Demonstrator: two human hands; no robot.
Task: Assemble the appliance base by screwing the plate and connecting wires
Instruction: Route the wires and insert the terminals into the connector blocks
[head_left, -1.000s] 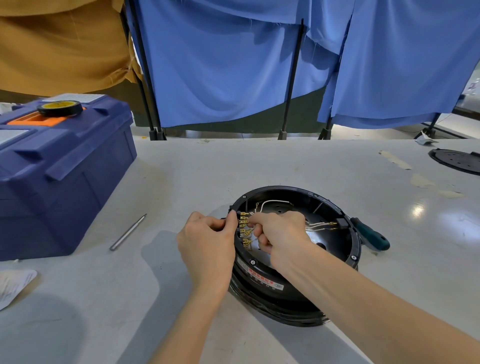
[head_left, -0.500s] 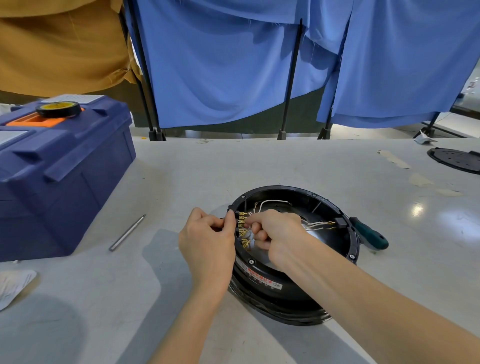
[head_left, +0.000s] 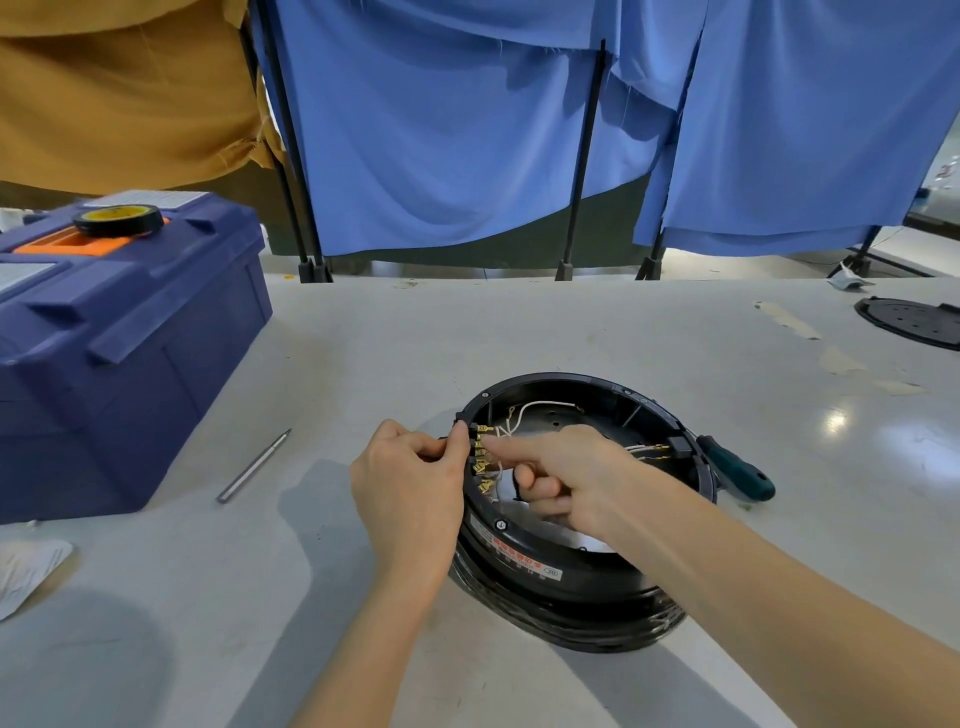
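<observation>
The appliance base is a broad black plastic ring lying open side up on the table. It looks rigid, and light enough to skate on the smooth top if pushed, so it wants steadying at the rim rather than by anything inside.

The delicate parts sit at the base's left rim: a terminal block carrying a column of brass terminals, with thin white wires looping across the base's floor. I judge the wires limp and easily kinked and the brass tabs easily bent, so each wire is best taken by its crimped end, not its middle.

The left hand is just outside the base's left rim, its thumb and forefinger pinched on the terminal block. The right hand reaches in over the base's near rim. Its forefinger is stretched out with the tip at the upper terminals and its other fingers are curled. Whether it grips a wire end underneath I cannot tell.

A green-handled screwdriver lies against the base's right rim. The round black plate lies well apart, far right of the base, not yet fitted. A metal rod lies left of the base, with a blue toolbox beyond it.
</observation>
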